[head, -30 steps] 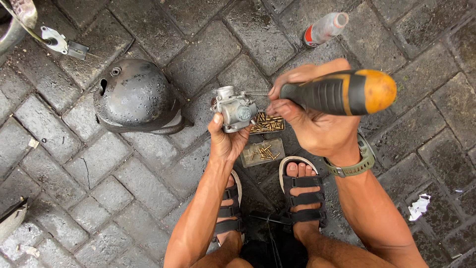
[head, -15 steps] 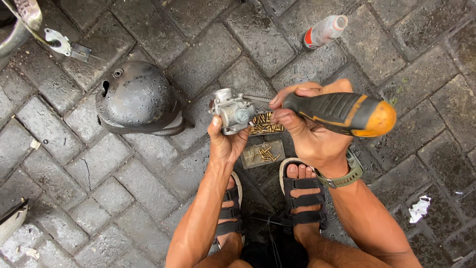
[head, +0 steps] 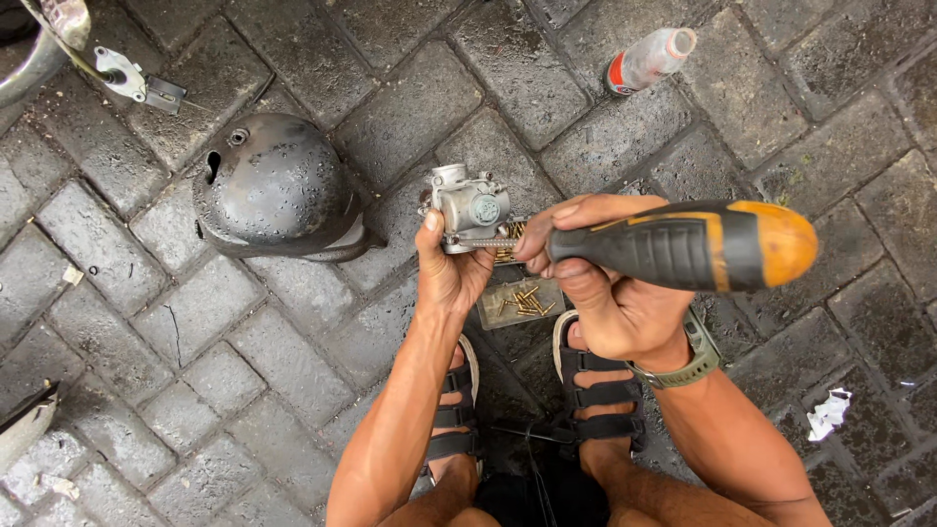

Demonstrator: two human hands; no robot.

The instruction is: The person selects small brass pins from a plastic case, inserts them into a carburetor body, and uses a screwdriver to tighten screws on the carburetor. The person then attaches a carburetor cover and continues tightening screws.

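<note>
Dark, damp paving stones (head: 410, 107) form the floor of an outdoor work area. At centre, a small grey metal carburettor (head: 470, 208) is held up in the left hand (head: 451, 265), whose fingers are clamped around its underside. From 3 o'clock, a black-and-orange screwdriver (head: 683, 244) is gripped in the closed right hand (head: 610, 293), its shaft laid against the carburettor's lower edge. A tray of brass parts (head: 520, 302) lies at 6 o'clock, a blackened metal cover (head: 273, 185) at 9 o'clock, a plastic bottle (head: 649, 60) at 1 o'clock.
</note>
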